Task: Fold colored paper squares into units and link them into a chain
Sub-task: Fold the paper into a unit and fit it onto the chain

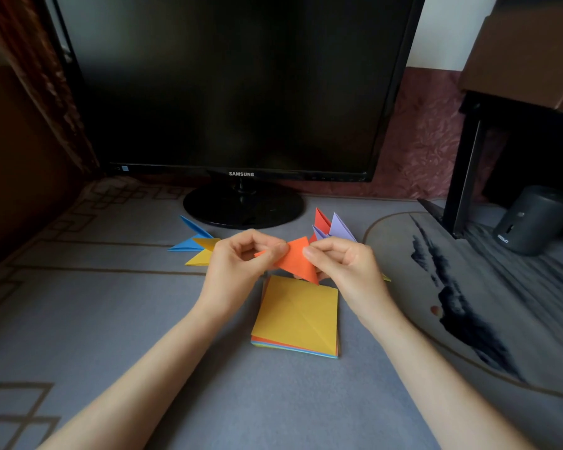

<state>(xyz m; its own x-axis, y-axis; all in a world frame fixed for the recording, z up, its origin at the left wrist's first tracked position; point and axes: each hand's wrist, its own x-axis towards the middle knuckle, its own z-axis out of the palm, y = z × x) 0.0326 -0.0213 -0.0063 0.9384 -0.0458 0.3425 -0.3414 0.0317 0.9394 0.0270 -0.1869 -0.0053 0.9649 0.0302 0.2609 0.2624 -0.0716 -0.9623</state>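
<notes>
An orange folded paper triangle (295, 259) hangs in the air between my hands, above the table. My left hand (238, 267) pinches its left corner between thumb and fingers. My right hand (342, 264) pinches its right upper edge. Below them lies a stack of coloured paper squares (298, 315) with a creased yellow sheet on top. Folded blue and yellow units (197, 245) lie linked to the left of my left hand. Red and purple folded units (330, 227) stand behind my right hand.
A black Samsung monitor (241, 92) on a round base (242, 206) stands just behind the papers. A dark cylindrical device (533, 219) sits at the right under a dark shelf frame (468, 164). The grey patterned table cover (111, 319) spreads all around.
</notes>
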